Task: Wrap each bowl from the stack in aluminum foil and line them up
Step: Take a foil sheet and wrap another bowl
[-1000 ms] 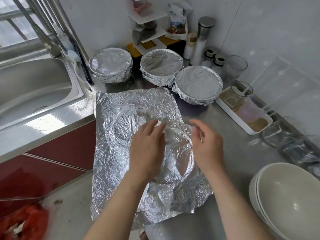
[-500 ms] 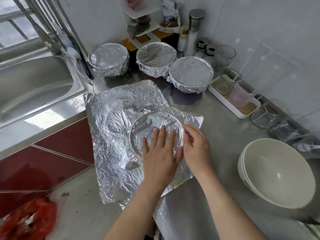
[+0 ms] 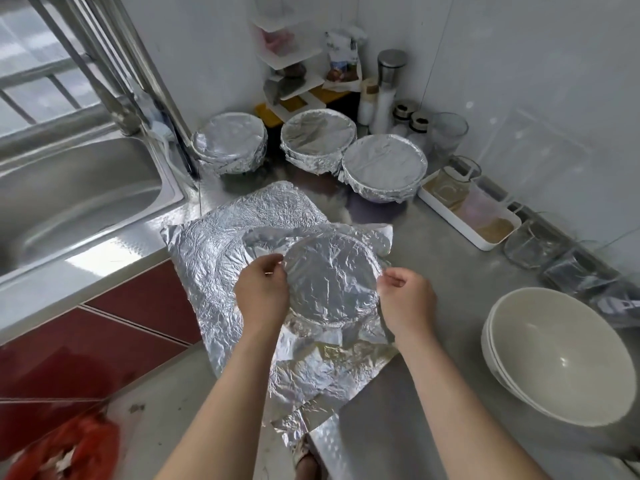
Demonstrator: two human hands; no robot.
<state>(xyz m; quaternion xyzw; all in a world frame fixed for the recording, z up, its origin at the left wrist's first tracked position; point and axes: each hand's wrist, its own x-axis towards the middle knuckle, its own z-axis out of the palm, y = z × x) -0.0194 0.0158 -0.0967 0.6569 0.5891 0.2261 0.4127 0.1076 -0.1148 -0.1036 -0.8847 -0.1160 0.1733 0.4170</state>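
Since half a second ago your hands have come off the top of the foil and parted to either side of the bowl you are wrapping, so its foil-covered top now shows as a smooth, creased disc between them. Your left hand sits at the bowl's left rim with its fingers curled and its thumb and fingertips pinching the foil there. Your right hand is at the right rim, with its fingers curled in on the loose foil at that edge. The bowl stands on the steel counter in the middle of the foil sheet, which lies crumpled around it, spreads to the left toward the sink and hangs over the counter's near edge. At the back of the counter three wrapped bowls stand in a row, each capped in foil, the right two touching and the left one a little apart. The stack of bowls still to be wrapped sits bare and white at your right, well apart from the foil. A white tray lies along the right wall, between the wrapped row and the stack
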